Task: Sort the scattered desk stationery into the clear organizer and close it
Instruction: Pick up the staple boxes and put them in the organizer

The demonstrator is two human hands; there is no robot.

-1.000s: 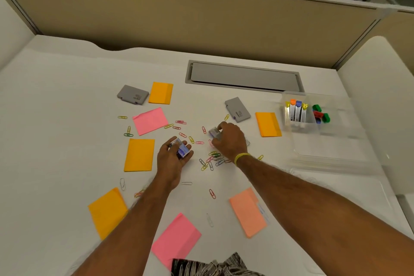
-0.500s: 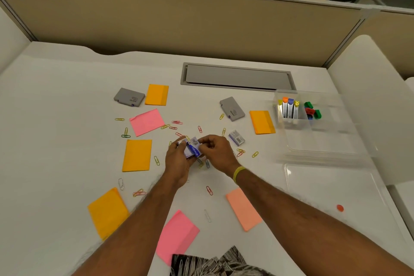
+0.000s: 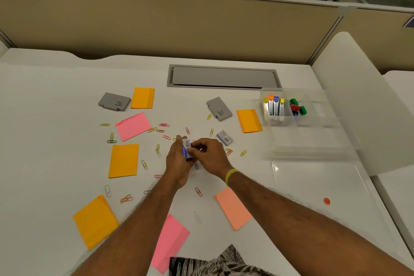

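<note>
Clear organizer [image 3: 313, 141] with upright lead tubes [image 3: 274, 106] and coloured clips [image 3: 296, 107].

Coloured paper clips [image 3: 166, 137] and bright sticky-note pads [image 3: 123, 160] litter the white desk [image 3: 56, 141], open bare surface stretches left, clear plastic organizer [image 3: 313, 141] blocks the right.

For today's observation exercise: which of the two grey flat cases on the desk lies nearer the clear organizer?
The grey case beside the right-hand orange sticky pad is nearer the clear organizer. The other grey case sits far left, by another orange pad.
</note>
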